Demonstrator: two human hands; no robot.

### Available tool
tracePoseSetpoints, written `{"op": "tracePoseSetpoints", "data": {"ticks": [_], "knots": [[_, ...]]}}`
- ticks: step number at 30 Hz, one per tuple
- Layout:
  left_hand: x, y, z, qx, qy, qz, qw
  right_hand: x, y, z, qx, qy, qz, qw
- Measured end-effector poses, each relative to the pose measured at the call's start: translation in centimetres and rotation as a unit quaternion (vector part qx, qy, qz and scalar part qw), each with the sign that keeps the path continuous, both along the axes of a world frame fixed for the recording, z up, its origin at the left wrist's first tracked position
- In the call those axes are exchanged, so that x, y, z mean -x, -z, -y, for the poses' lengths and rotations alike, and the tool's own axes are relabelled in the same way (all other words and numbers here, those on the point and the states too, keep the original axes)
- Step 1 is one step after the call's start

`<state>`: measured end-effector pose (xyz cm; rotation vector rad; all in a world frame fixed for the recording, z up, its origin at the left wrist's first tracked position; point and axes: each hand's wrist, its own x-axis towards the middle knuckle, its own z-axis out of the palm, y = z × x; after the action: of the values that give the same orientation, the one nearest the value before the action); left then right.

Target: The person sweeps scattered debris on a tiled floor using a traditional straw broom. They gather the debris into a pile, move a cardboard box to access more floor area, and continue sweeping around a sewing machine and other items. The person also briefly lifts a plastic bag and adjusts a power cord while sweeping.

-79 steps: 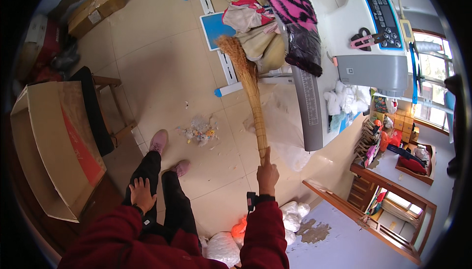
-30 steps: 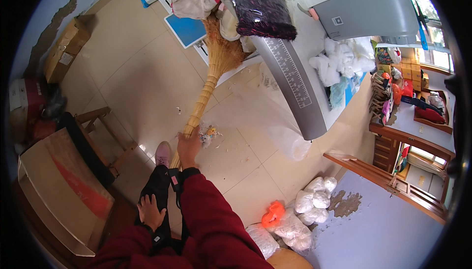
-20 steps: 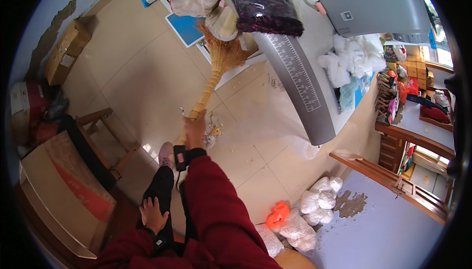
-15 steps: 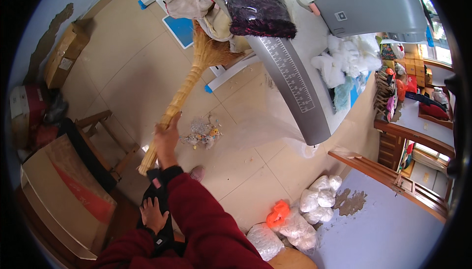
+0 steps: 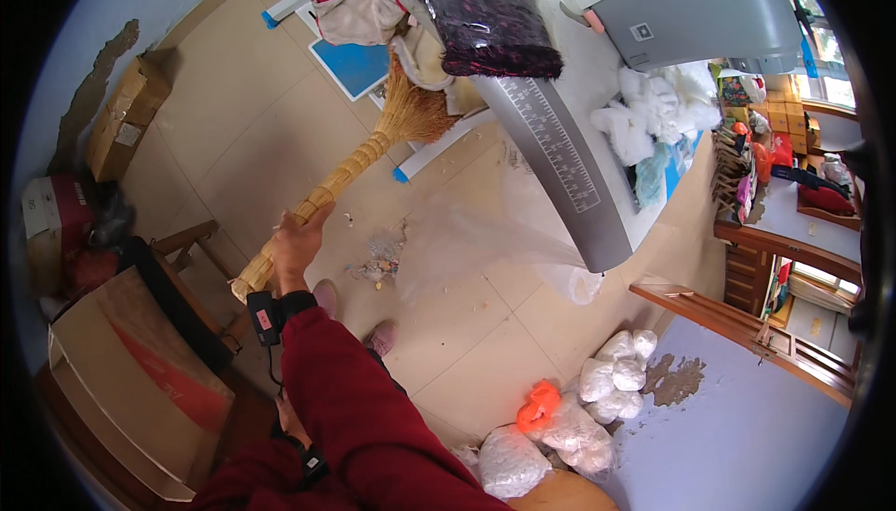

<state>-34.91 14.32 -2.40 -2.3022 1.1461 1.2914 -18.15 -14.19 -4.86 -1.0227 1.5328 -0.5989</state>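
Note:
My right hand (image 5: pixel 299 248) is closed around the handle of a straw broom (image 5: pixel 341 178). The broom slants up and to the right, its bristle head under the table's edge, just below the hanging cloth pieces (image 5: pixel 359 18). On the tiled floor to the right of my right hand lies a small heap of scraps (image 5: pixel 381 264), with clear plastic film (image 5: pixel 467 240) beside it. Low at my body is my left hand (image 5: pixel 291 420), close to my right sleeve; its fingers are mostly hidden. A pink shoe (image 5: pixel 382 336) of mine stands below the scraps.
A white table (image 5: pixel 607 189) with a grey ruled edge holds dark furry fabric (image 5: pixel 485 21) and white stuffing (image 5: pixel 658 105). At left are a cardboard box (image 5: pixel 140 390) and a wooden stool (image 5: pixel 191 240). White filled bags (image 5: pixel 513 462) sit at lower right near an open wooden door (image 5: pixel 747 338).
My right hand and the broom handle have swung left and slightly up. The bristle head has shifted a little right. My left hand, spread on my leg before, is now mostly hidden by my right sleeve.

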Motion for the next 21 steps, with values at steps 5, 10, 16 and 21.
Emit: {"op": "tracePoseSetpoints", "data": {"ticks": [5, 10, 16, 21], "knots": [[-3.2, 0.2, 3.2, 0.068, 0.028, 0.072, 0.995, -0.2, -1.6, -1.3, -0.057, -0.007, 0.055, 0.997], [-14.9, 5.1, 14.7, 0.182, 0.166, 0.344, 0.906, -0.9, -4.7, -4.3, -0.111, 0.002, 0.108, 0.988], [-20.4, 5.9, 21.9, 0.213, 0.207, 0.453, 0.840, -3.7, -3.7, -1.2, -0.107, 0.151, 0.246, 0.951], [-20.9, 5.7, 22.5, 0.233, 0.212, 0.438, 0.842, -4.5, 0.1, 0.5, -0.040, 0.108, 0.146, 0.983]]}}
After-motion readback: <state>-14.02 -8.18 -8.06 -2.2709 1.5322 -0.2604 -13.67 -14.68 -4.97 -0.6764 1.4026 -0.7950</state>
